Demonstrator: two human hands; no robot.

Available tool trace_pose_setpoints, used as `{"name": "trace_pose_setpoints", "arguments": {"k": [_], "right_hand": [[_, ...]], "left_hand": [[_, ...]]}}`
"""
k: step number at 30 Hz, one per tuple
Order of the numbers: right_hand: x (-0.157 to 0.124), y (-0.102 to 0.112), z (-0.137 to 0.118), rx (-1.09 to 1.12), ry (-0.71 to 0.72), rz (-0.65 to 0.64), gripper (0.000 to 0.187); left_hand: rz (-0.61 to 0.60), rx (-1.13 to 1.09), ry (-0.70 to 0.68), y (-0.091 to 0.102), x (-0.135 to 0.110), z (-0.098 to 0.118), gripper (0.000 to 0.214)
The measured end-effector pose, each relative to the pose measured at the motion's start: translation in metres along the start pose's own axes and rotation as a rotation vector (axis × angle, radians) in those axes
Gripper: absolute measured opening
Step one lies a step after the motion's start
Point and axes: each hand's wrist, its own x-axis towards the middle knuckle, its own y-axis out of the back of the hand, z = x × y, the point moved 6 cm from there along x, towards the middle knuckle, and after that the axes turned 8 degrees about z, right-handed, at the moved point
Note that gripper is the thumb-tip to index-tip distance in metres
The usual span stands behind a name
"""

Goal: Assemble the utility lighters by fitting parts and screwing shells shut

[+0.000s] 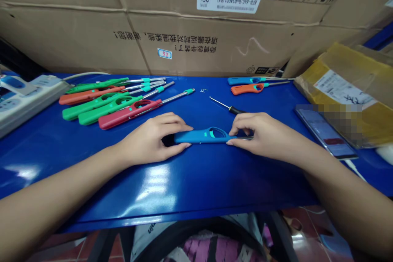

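Blue surface, glossy. Blue lighter, one, lying about midway between left and right edges, lengthwise to the near edge. Left hand: thumb and fingers closed in a pinch on the handle's butt. Right hand: thumb and fingertips pinched at the lighter's front end, where the metal barrel emerges. Phone, lying toward the right edge. Hook-tipped tool, black-handled, just beyond the right hand. Toward the far left corner, five lighters in a slanting row: red lighter nearest, three green lighters, one orange lighter. Power strip, white, at the left edge. Near the far edge, right of centre: second orange lighter, second blue lighter. Far right corner: taped parcel. Beyond the far edge: cardboard box, printing inverted.
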Motion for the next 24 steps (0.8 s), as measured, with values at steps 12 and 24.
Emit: {"name": "trace_pose_setpoints", "arguments": {"k": [12, 24], "right_hand": [[0.002, -0.003, -0.001, -0.055, 0.043, 0.017, 0.010], [-0.003, -0.009, -0.016, -0.249, 0.159, 0.029, 0.017]], "left_hand": [[0.002, 0.019, -0.009, 0.001, 0.002, 0.003, 0.026], [-0.129, 0.252, 0.044, -0.002, 0.001, 0.014, 0.027]]}}
